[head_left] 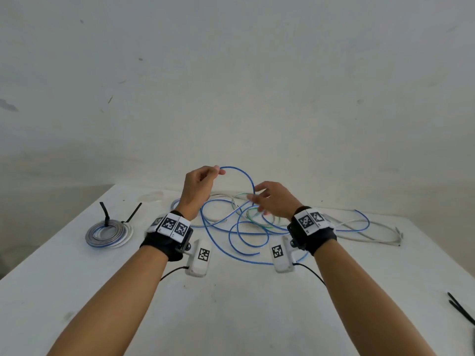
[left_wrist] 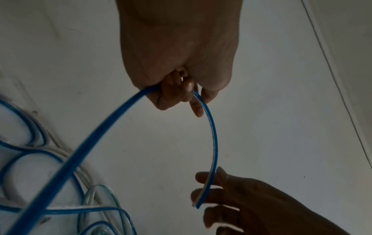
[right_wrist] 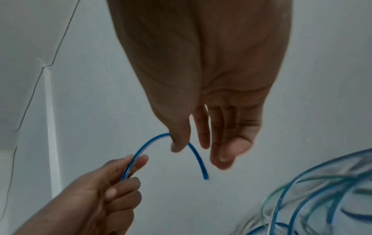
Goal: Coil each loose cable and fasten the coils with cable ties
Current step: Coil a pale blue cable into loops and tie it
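Observation:
A long blue cable [head_left: 240, 170] lies tangled on the white table [head_left: 231, 317]. My left hand [head_left: 218, 172] is raised above the table and pinches this cable [left_wrist: 214, 135] a short way from its free end. From the pinch a short arc curves right and down to my right hand [head_left: 257, 199]. That hand's fingers are straight, and its thumb [right_wrist: 179, 143] touches the arc near the cut end [right_wrist: 206, 178]. The rest of the blue cable loops across the table beneath both hands.
A bound coil [head_left: 109, 233] with two black ties lies at the left of the table. A whitish cable [head_left: 372, 232] and a clear greenish cable [head_left: 246, 201] are tangled with the blue loops. Loose black cable ties [head_left: 460, 308] lie by the right edge. A wall stands behind the table.

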Action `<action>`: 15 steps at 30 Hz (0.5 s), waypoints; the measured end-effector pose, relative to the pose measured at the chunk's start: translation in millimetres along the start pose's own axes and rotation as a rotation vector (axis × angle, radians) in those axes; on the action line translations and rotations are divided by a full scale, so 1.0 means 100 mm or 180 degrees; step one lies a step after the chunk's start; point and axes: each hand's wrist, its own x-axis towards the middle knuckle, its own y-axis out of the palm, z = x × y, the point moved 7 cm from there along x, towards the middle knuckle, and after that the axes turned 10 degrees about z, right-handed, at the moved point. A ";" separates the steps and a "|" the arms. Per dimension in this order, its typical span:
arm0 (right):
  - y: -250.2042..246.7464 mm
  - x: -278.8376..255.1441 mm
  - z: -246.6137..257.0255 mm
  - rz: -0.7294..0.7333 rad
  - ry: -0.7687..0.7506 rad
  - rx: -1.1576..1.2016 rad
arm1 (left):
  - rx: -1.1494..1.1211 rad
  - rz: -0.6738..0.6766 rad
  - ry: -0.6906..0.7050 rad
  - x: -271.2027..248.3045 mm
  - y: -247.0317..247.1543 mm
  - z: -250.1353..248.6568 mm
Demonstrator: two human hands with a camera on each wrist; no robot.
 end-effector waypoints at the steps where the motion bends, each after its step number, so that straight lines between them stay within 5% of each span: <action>1: -0.04 0.04 -0.03 -0.0240 -0.0099 0.0100 | 0.0088 0.0023 0.0064 0.01 0.02 0.00; 5: -0.02 0.17 -0.10 -0.0471 -0.0516 0.0225 | 0.0235 0.0105 0.0153 0.07 0.08 0.10; 10: 0.18 0.34 -0.28 -0.0170 -0.0606 0.0958 | -0.0206 -0.0068 -0.0163 0.20 0.15 0.47; 13: 0.20 0.38 -0.42 -0.0650 -0.0691 0.1547 | -0.0669 0.0212 -0.0377 0.22 0.24 0.73; 15: 0.19 0.39 -0.52 -0.1023 -0.0739 0.1905 | -0.0369 0.0638 -0.0372 0.17 0.31 0.82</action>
